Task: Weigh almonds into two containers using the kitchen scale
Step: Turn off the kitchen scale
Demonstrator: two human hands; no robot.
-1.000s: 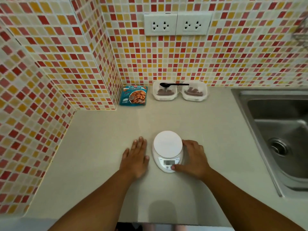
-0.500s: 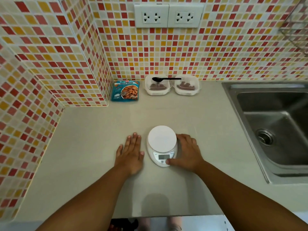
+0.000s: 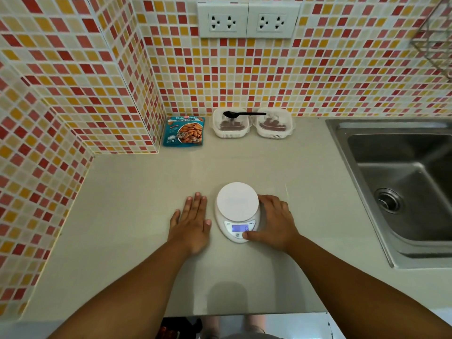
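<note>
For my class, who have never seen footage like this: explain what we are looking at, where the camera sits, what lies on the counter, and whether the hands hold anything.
There is no machine here: a person wears one camera on the head, looking forward and down at their own arms. The left hand lies flat on the counter, holding nothing. The right hand is wrapped around the side of the white kitchen scale, its thumb on the front panel below the lit display. The scale's plate is bare. At the back wall lie a blue bag of almonds and two clear containers, each with brown pieces inside, probably almonds. A black spoon rests across their rims. A steel sink is at the right.
</note>
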